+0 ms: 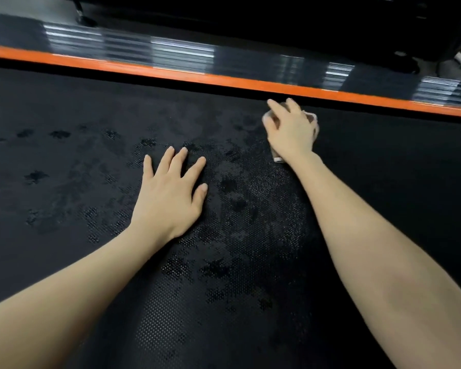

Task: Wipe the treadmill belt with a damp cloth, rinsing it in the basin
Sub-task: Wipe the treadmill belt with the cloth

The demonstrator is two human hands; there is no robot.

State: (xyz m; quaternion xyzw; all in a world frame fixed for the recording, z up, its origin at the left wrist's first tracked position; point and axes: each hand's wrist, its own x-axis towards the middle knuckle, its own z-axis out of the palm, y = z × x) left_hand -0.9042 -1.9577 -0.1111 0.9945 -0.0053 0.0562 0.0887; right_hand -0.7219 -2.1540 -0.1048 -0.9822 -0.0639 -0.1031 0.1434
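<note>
Black and bumpy, the treadmill belt [64, 107] fills almost all I can see, and it runs right up to the orange strip [171, 73] on its far side. Dark wet patches [237, 187] dot the belt on my side of the orange strip, mostly in the middle and off to the left. The cloth [312, 119] is pale and bunched up. It lies on the belt just beside the orange strip, and I cannot tell if it touches it. My right hand [290, 131] is on top of the cloth, with the fingers bent down over it, holding it against the belt. Only little bits of cloth peek out, one by my fingers and one by my wrist. This hand looks a bit blurry. My left hand [168, 201] is further back from the orange strip than my right one. It lies flat on the belt, palm down, fingers straight and spread wide, and it holds nothing. Past the orange strip is a grey side rail [123, 46] with shiny lines on it, blurry too. Further past the orange strip it is dark and I cannot tell what is there
</note>
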